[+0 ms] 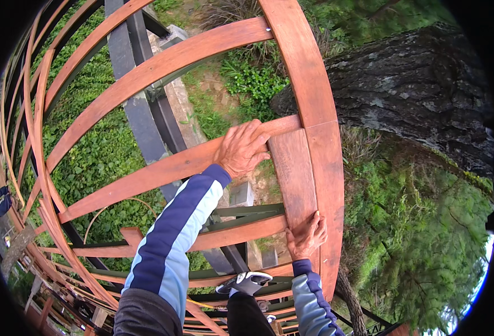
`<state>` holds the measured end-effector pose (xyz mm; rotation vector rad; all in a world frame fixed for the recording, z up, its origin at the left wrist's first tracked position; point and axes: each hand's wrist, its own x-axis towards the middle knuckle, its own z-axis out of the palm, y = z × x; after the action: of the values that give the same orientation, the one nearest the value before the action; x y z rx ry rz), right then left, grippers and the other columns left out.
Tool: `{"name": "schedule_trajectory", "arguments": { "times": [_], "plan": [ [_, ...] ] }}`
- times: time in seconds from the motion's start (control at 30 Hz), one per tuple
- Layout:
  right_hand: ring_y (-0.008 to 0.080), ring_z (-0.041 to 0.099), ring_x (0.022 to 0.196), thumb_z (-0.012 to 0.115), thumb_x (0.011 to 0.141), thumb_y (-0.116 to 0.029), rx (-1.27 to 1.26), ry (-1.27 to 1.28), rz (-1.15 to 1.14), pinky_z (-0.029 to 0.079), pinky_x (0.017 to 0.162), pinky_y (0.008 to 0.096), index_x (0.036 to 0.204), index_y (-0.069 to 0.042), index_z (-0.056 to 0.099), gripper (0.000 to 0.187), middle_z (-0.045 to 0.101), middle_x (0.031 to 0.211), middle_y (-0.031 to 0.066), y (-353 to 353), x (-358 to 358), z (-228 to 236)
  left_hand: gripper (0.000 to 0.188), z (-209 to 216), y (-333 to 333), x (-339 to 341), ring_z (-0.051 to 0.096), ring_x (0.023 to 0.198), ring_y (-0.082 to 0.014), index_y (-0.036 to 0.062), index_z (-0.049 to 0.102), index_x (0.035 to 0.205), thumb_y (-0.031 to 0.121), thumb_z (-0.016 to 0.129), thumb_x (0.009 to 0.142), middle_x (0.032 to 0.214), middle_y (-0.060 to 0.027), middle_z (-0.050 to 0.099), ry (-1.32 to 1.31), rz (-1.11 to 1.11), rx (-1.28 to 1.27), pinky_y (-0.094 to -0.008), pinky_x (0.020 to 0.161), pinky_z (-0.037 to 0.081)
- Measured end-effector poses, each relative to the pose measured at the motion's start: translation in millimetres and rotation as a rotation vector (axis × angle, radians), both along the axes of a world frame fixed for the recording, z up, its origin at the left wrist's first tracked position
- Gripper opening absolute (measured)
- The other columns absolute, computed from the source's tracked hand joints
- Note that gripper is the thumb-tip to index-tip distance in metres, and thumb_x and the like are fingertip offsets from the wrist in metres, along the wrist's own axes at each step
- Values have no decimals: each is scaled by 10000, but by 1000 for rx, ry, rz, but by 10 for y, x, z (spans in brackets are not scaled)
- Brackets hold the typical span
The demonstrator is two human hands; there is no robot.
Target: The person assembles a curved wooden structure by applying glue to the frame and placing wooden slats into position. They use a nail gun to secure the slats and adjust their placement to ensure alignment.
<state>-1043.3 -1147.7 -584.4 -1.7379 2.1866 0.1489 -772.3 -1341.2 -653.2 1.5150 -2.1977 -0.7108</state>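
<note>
green plants [101, 140] grow below and a big tree trunk [415, 84] is at the right. a short flat board [294, 173] points away from the person, right under the nearer right hand [307, 238]. its fingers are part open, touching it. the left hand [241, 148] bends over a long beam [146, 179]; i cannot tell if either grips.

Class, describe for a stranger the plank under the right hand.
Left of the dark tree trunk curve the reddish edge boards. Against their inner side lies a plank with the right hand on it; unlike the ribs, it runs along the edge.
</note>
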Motion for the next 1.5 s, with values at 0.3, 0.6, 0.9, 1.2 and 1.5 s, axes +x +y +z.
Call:
{"name": "schedule_trajectory", "arguments": {
  "times": [0.3,0.6,0.9,1.2,1.5],
  "plan": [
    [378,370,1276,844,518,-361,-49,-5,-10,234,1069,539,1458,-76,349,1100,387,1405,199,-31,28,14,475,29,-8,-20,459,1256,-357,111,602,1216,391,682,840,1384,-191,460,-8,11,7,-468,1012,347],
    [380,366,1277,851,519,-359,-43,-16,-17,231,1072,534,1468,-88,335,1113,380,1409,199,-16,20,12,467,15,-1,-28,469,1235,-355,108,605,1206,399,669,846,1377,-178,466,-9,23,-18,-468,1006,353],
    [397,325,1316,863,544,-425,70,-12,40,217,1075,548,1481,-90,291,1147,345,1439,193,-90,-25,103,522,-10,15,-7,470,1230,-364,124,593,1231,366,728,788,1368,-183,477,12,22,-28,-475,997,362],
    [406,404,1292,858,554,-578,187,-326,-188,353,1027,539,1481,-23,222,1253,396,1407,247,-722,-896,10,629,-27,18,1,447,1241,-379,128,552,1284,303,795,731,1403,-172,442,-1,6,-18,-489,1002,353],
    [433,159,1414,852,360,-679,170,-56,-133,202,1044,676,1518,-82,85,1512,175,1501,258,-705,-419,91,559,-2,20,-28,454,1221,-372,126,546,1271,304,745,780,1389,-179,434,-65,-8,-55,-490,998,353]
  ]
}}
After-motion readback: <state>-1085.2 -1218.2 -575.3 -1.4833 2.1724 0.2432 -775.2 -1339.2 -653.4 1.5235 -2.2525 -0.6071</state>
